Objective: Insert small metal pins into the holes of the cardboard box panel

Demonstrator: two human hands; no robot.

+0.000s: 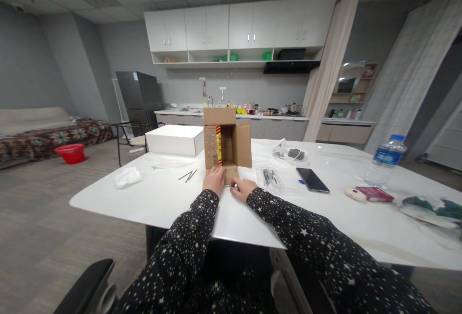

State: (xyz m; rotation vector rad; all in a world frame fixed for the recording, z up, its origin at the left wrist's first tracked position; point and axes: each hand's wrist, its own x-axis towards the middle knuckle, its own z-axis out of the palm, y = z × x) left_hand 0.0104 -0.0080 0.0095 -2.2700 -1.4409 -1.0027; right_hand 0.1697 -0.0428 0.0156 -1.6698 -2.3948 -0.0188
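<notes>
A cardboard box [244,145] stands in front of me with its opening towards me and its flaps spread. Its left flap [211,146] is dotted with small shiny spots, beside a red and yellow strip [218,145]. My left hand [214,180] is closed at the left edge of the lower flap [231,175], fingers pressed against the cardboard. Beside it, my right hand [244,189] is closed in a pinch at the flap's front edge. Something small and dark shows at its fingertips, too small to name. Long thin metal pieces [188,176] lie left of my hands.
Behind the left side stands a white box [175,139]. Crumpled white tissue [128,177] lies at left. To the right are a clear plastic bag [272,180], a phone [312,179], a dark red pack [377,194] and a water bottle [386,160].
</notes>
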